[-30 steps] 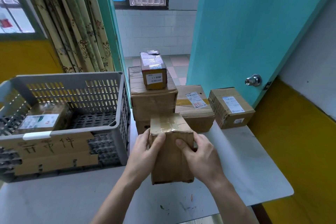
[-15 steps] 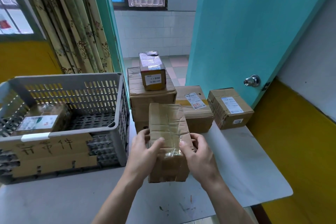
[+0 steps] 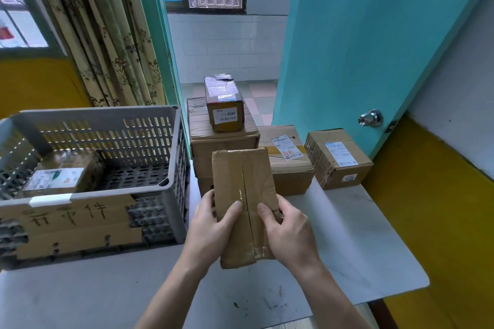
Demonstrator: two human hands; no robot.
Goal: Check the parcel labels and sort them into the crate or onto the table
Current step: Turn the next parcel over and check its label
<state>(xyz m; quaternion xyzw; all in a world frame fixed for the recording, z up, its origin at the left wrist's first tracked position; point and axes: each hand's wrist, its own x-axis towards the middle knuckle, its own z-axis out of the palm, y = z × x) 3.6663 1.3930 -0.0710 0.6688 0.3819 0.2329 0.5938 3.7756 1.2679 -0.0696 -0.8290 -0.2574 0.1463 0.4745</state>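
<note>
Both hands hold a brown cardboard parcel (image 3: 244, 189) above the white table (image 3: 361, 243). Its taped flap seam faces me and no label shows on this side. My left hand (image 3: 211, 224) grips its left edge with the thumb on the face. My right hand (image 3: 287, 230) grips the right edge the same way. A grey plastic crate (image 3: 107, 136) stands at the left, a labelled parcel (image 3: 62, 175) lying inside. Behind the held parcel sit a large box (image 3: 222, 141) with a small labelled box (image 3: 224, 105) on top, a labelled middle box (image 3: 290, 157) and a labelled right box (image 3: 338, 159).
A cardboard sign with handwritten characters (image 3: 69, 222) covers the crate's front. A teal door with a metal knob (image 3: 370, 118) stands open at the right. Curtains (image 3: 107, 35) hang behind the crate. The table's right edge (image 3: 425, 280) is close to the yellow wall.
The parcel has been rotated in my hands: its taped end faced up, now the long seamed face is turned toward me and the box sits higher. Both hands shifted lower on it.
</note>
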